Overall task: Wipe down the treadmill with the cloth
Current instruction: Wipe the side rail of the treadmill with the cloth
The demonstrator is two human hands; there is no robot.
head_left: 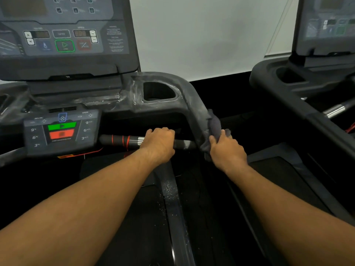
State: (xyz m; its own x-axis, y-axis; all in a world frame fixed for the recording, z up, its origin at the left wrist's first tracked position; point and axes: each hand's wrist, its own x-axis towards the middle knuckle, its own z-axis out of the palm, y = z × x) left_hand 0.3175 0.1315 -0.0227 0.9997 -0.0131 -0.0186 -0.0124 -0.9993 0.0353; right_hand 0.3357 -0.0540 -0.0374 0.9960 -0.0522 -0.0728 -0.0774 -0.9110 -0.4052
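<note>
Treadmill [138, 87] is a dark grey one. It has a display console up top, a lower keypad [61, 129] with a green and a red button, and a cup holder [158, 92] at the right corner. The plastic round that holder and down the right side arm [194, 110] is all whitish streaks. The black front handlebar [119, 140] has red rings and a silver band, and the left hand [159, 144] is wrapped round it. The cloth [214, 123] is a small dark grey rag, bunched up against the side arm right where it meets the handlebar, gripped in the right hand [227, 148].
</note>
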